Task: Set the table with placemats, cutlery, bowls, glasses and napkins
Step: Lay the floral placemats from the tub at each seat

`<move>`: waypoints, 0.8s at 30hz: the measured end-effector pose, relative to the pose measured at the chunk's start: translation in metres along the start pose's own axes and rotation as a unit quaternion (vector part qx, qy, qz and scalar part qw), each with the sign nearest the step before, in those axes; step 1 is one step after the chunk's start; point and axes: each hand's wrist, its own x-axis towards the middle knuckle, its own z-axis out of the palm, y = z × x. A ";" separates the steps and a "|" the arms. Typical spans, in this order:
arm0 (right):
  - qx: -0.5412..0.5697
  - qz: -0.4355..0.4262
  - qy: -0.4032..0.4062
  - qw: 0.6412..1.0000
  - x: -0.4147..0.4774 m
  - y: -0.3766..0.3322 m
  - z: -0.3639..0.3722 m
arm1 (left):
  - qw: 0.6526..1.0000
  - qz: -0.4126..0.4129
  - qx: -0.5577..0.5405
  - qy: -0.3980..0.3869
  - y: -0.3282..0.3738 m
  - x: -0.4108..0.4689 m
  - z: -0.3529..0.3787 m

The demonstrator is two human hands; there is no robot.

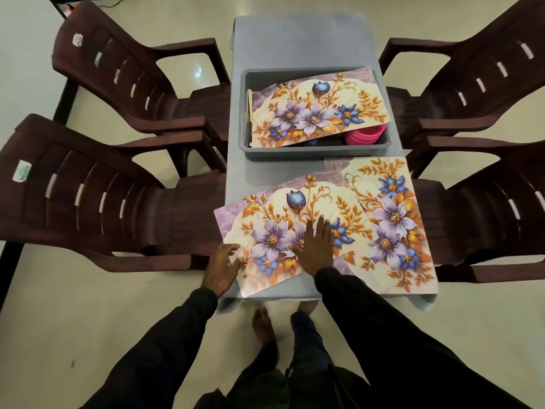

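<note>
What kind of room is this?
Probably a home dining area: a small table with four brown plastic chairs at its sides, flowery placemats on it, and a grey tub holding pink bowls.

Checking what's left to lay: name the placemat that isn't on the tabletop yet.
The placemat lying across the grey tub; the other two lie on the table.
</note>
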 end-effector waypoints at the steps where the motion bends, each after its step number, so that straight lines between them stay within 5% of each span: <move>1: -0.003 -0.013 0.002 1.000 0.004 0.002 0.001 | 1.000 0.009 0.011 -0.002 -0.003 -0.002 0.003; 8: -0.069 -0.039 0.046 0.996 0.007 0.001 0.007 | 0.990 0.060 0.116 -0.050 -0.007 -0.011 0.037; 16: -0.130 -0.090 -0.019 0.987 -0.034 -0.013 0.001 | 0.970 -0.056 0.231 -0.051 0.034 0.027 0.076; 24: -0.094 -0.309 0.024 0.946 0.002 0.060 -0.021 | 0.923 0.098 0.353 -0.114 0.014 0.084 0.048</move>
